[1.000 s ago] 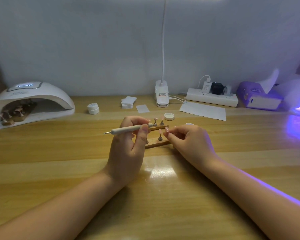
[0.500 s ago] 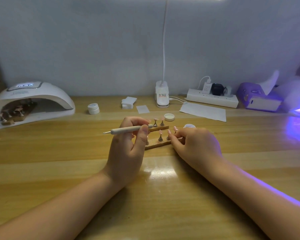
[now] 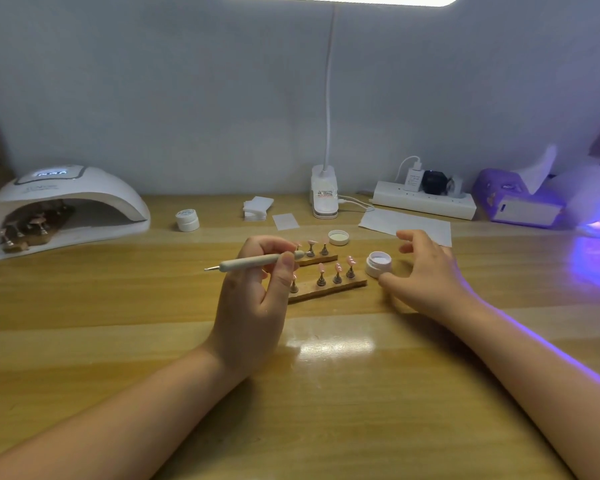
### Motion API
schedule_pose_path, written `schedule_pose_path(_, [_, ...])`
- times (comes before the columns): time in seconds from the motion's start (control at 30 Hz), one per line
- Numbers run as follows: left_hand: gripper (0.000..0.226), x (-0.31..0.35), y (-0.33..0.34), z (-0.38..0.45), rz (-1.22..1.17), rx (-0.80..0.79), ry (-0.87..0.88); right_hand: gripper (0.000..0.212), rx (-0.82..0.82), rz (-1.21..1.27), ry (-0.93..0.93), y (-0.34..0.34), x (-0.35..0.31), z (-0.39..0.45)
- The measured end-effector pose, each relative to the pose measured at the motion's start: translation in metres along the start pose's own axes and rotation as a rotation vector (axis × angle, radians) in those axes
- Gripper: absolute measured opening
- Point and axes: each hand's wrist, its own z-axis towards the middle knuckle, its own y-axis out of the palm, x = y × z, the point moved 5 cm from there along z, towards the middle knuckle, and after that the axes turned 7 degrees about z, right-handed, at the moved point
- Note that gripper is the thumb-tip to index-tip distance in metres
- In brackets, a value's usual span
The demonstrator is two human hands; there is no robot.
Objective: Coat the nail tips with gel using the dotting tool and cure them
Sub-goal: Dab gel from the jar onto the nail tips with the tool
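The dotting tool point(image 3: 253, 263) is gripped level in the left hand point(image 3: 257, 299). The right hand point(image 3: 426, 271) is spread, empty, beside the open gel jar point(image 3: 379, 263); nail tips point(image 3: 336, 268) are mounted between the hands.

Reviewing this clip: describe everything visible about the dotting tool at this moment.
The dotting tool is a slim, pale grey-white stick with a matte barrel that tapers into a thin metal tip with a tiny ball end. It lies nearly level above the wooden table, tip pointing left and slightly down, clear of any surface. The left hand pinches its right end between thumb and fingers, hiding that end. No gel is discernible on the tip. It touches neither the nail tips nor the open jar.
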Motion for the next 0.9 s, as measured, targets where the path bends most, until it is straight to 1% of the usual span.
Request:
schedule_pose_path(0.07, [0.011, 0.0, 0.0, 0.0, 0.0, -0.002, -0.003, 0.077, -0.032, 0.042, 0.012, 0.004, 0.005, 0.002])
schedule_pose_path(0.17, [0.011, 0.0, 0.001, 0.0, -0.005, -0.01, -0.009, 0.076, -0.032, 0.072, -0.012, 0.007, 0.007, 0.004])
schedule_pose_path(0.37, [0.011, 0.001, 0.001, 0.0, -0.002, -0.015, -0.004, 0.071, 0.033, 0.138, -0.067, 0.005, 0.003, 0.002])
schedule_pose_path(0.47, [0.011, 0.002, 0.0, 0.0, -0.003, -0.012, 0.003, 0.07, 0.097, 0.159, -0.097, 0.001, 0.0, -0.001])
schedule_pose_path(0.7, [0.01, 0.003, -0.002, 0.002, -0.006, 0.009, 0.005, 0.077, 0.303, 0.287, -0.356, -0.012, -0.03, -0.017])
schedule_pose_path(0.8, [0.01, 0.006, -0.004, 0.003, -0.012, 0.023, 0.013, 0.081, 0.304, 0.305, -0.458, -0.012, -0.046, -0.027])
schedule_pose_path(0.9, [0.009, 0.01, -0.005, 0.006, -0.017, 0.047, 0.023, 0.083, 0.246, 0.294, -0.567, -0.008, -0.063, -0.038])
